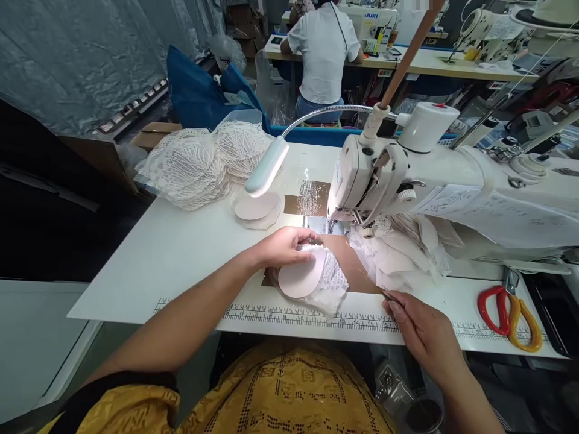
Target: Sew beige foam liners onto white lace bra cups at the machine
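My left hand (289,246) pinches a white lace piece (332,280) between thumb and fingers, just in front of the sewing machine (366,175). A smooth pale oval pad (301,278) lies on the lace under my thumb. Near the table's front edge, my right hand (420,328) is closed around a thin dark tool (388,295); only its narrow tip shows, so its kind is unclear. Right of the needle area, a heap of white lace and fabric pieces (402,250) rests against the machine.
Stacked lace pieces (190,163) and pale oval pads (257,208) lie at the left. A lamp (268,166) reaches over the table (181,253). Red-and-yellow-handled scissors (509,313) lie at the right. A printed ruler (362,321) runs along the front edge. Another person (323,57) sits beyond.
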The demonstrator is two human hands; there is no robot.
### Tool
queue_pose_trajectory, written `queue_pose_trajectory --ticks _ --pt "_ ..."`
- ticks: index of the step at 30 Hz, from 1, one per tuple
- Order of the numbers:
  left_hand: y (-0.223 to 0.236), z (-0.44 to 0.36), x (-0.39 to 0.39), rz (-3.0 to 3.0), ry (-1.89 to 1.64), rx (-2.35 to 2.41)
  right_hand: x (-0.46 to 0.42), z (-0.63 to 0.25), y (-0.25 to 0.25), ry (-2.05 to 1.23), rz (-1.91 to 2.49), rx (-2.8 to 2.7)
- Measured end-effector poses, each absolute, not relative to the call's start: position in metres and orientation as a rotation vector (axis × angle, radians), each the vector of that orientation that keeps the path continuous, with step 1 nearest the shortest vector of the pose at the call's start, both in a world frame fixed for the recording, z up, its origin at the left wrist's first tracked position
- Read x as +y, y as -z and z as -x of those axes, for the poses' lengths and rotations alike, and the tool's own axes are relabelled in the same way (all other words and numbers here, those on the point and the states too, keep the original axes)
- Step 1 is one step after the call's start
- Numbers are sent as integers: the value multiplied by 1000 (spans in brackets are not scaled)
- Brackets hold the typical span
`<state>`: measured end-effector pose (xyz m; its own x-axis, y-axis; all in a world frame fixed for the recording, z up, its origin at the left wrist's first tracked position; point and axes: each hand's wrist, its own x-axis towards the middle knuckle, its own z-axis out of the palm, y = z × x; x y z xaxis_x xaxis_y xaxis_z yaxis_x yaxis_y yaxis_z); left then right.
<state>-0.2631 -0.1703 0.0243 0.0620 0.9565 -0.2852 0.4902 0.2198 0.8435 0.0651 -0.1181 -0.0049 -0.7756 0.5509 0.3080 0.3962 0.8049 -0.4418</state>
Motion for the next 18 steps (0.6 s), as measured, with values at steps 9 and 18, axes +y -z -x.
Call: queue_pose_trajectory --ticks 9,18 --pt "-13 265 -174 -1118 -754 1290 -109 1 -16 -1156 886 -2504" --pt "-15 269 -179 -1009 -796 1210 -91 40 -21 -1576 942 -2343"
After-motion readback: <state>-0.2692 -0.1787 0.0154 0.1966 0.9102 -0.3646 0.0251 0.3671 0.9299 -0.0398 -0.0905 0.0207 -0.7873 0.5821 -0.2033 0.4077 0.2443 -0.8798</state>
